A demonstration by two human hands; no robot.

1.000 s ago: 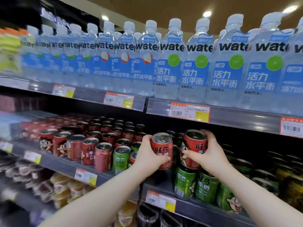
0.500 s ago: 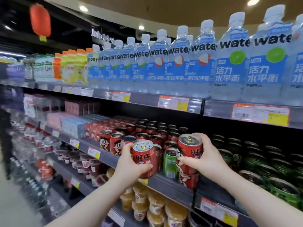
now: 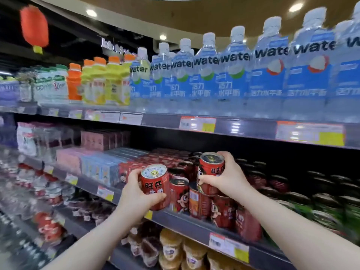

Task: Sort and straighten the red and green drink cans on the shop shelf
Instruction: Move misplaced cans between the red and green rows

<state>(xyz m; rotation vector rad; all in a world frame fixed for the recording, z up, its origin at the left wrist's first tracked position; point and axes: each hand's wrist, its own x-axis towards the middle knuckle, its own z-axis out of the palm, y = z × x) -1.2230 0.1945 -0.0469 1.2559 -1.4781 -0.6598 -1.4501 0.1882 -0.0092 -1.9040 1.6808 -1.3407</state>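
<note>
Though grips unchanged, both red cans [image 3: 155,187] now over red row [image 3: 202,201].

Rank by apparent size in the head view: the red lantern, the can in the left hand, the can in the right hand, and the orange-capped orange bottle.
1. Red lantern, largest.
2-3. Left-hand can and right-hand can: near equal, not ranked.
4. Orange bottle: similar height but narrower; farther away, so unsure.

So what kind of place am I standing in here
Most likely a supermarket or convenience-store drinks aisle: long shelves with price tags on their edges, a row of identical water bottles above, and rows of red cans at hand height.
</note>
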